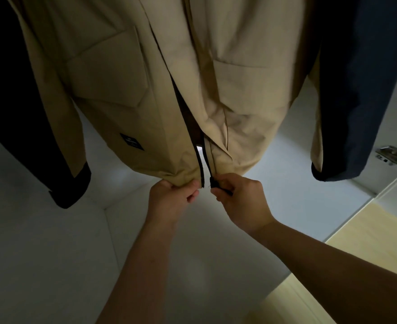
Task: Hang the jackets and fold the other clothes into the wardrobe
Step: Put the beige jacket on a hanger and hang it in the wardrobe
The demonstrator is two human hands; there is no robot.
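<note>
A beige jacket with black cuffs and a black zipper hangs inside the white wardrobe, its front open at the bottom. My left hand grips the hem of the jacket's left front panel beside the zipper. My right hand pinches the black zipper end at the bottom of the right front panel. The two zipper halves are a small gap apart at the hem.
A navy garment hangs to the right of the beige jacket, a dark one to the left. The white wardrobe floor lies below. A metal door hinge sits at the right, with light wooden flooring beyond.
</note>
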